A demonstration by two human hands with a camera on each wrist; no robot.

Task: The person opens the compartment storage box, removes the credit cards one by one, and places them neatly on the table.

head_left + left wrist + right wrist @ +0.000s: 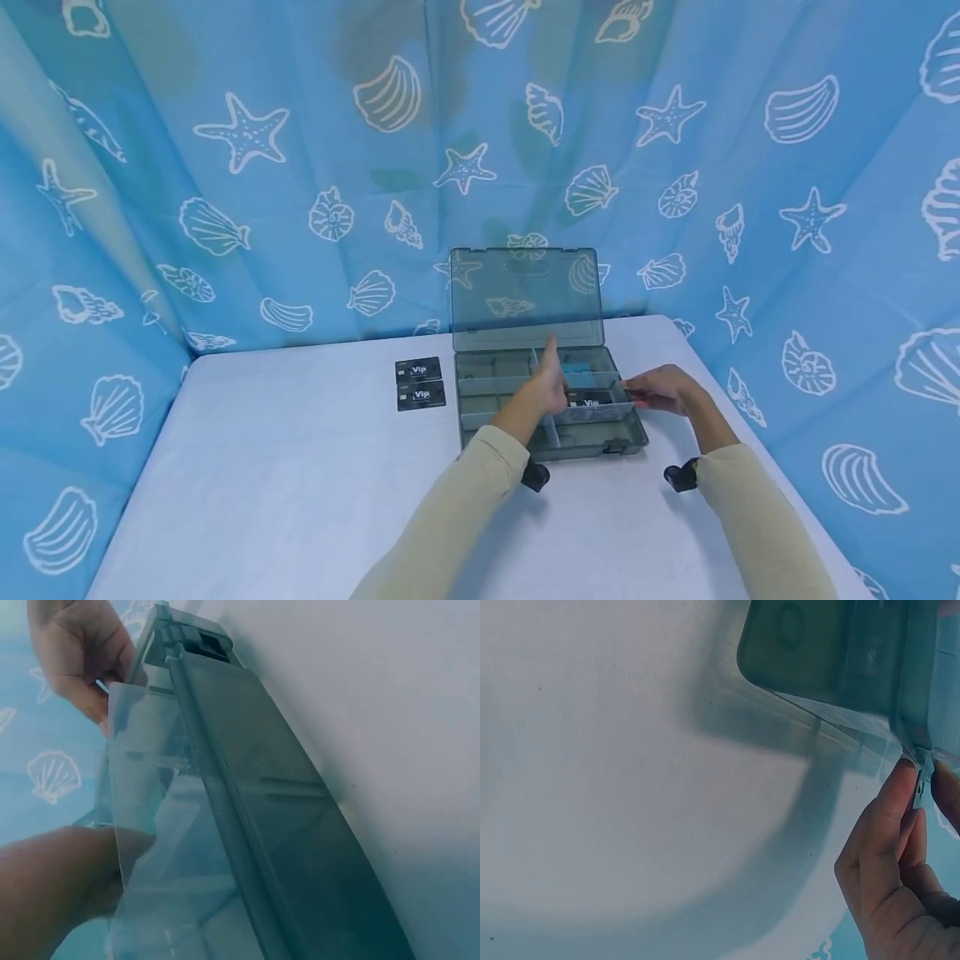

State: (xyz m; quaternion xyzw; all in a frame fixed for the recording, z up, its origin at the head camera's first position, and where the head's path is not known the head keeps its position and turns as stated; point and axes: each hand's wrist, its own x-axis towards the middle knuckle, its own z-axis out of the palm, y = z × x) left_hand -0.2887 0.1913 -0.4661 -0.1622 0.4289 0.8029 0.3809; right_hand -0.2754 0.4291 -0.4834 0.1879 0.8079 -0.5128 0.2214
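A translucent grey compartment box (506, 450) stands with its lid (525, 300) raised. My left hand (550, 383) reaches down into it, thumb pointing up, beside a black Vip card (588, 400). Its fingertips are partly hidden; in the left wrist view the hand (127, 851) lies behind a clear upright divider (139, 795). At the box's right edge, my right hand (660, 389) pinches a thin dark piece (920, 784) between thumb and fingers. Its kind is unclear, seen nearly edge-on at the rim.
Two more black Vip cards (418, 369) lie on the white table (300, 467), left of the box. Something light blue (577, 372) sits in a rear compartment. A front latch (617, 446) juts from the box. Blue shell-print curtains (300, 167) surround the table.
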